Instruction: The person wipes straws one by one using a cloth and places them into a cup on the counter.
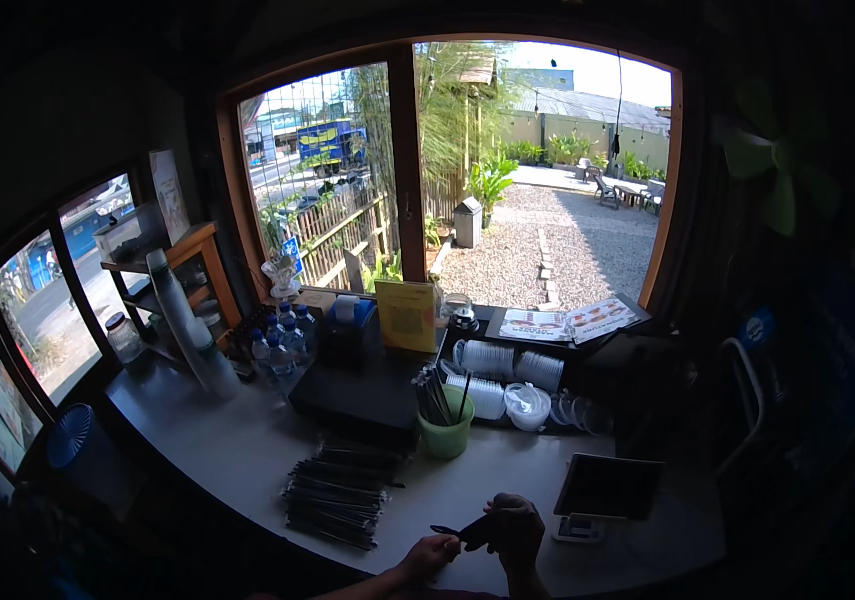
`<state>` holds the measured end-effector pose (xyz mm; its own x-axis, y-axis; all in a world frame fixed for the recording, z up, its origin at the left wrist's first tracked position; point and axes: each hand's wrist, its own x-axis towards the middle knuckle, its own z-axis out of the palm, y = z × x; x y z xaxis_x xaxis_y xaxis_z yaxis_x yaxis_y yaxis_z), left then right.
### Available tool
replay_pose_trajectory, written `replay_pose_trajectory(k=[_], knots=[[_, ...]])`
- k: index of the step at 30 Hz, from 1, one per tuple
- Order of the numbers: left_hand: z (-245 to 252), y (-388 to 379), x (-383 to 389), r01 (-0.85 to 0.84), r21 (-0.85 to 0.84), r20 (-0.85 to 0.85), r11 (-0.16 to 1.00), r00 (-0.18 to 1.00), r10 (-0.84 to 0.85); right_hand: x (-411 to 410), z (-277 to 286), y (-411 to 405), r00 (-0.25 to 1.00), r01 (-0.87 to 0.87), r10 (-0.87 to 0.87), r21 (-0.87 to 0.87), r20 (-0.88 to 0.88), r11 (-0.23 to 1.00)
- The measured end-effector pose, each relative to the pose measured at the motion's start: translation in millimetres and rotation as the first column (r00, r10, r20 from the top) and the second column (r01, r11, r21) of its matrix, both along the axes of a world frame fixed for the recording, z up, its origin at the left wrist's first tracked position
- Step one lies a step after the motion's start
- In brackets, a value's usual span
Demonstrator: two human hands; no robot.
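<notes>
Low in the head view, my left hand [431,556] pinches one end of a small dark item [478,531], too shadowed to name. Around its other side my right hand [516,525] is closed, just to the right and slightly higher. A thin dark tip with a loop sticks out to the left between the hands. To the left on the counter lies a pile of black straws [337,499], seemingly in clear wrappers. Beyond the hands stands a green plastic bucket [445,435] holding more upright black straws [435,397].
Right of my hands, a tablet [609,487] rests on a stand. Behind the bucket are stacked clear plastic lids [487,358] and a dark box [356,401]. Water bottles [282,352], tall stacked cups [191,334] and a yellow sign [406,316] stand further back, below the window.
</notes>
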<state>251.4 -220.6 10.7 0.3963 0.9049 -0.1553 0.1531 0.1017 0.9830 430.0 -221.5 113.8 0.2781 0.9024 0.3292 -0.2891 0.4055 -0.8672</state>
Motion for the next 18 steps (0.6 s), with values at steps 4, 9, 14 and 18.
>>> replay_pose_trajectory(k=[4, 9, 14, 18], knots=[[-23.6, 3.7, -4.1, -0.027, -0.007, -0.004, 1.0, 1.0, 0.027, -3.7, -19.0, 13.2, 0.981, -0.196, 0.193, -0.16, -0.034, 0.967], [-66.7, 15.6, 4.8, 0.03, 0.303, -0.067, 0.953, 0.998, -0.01, -13.1, -118.5, 20.8, 0.859, -0.288, 0.372, -0.267, 0.351, 0.919], [-119.7, 21.9, -18.4, 0.107, 0.887, -0.31, 0.449, 0.859, 0.407, 3.0, -49.4, 45.2, 0.876, -0.479, 0.447, -0.211, -0.181, 0.852], [-79.8, 11.8, -7.2, -0.067, -0.013, -0.008, 0.998, 0.998, 0.067, 12.4, -47.8, 61.6, 0.922, -0.385, 0.379, -0.251, -0.074, 0.888]])
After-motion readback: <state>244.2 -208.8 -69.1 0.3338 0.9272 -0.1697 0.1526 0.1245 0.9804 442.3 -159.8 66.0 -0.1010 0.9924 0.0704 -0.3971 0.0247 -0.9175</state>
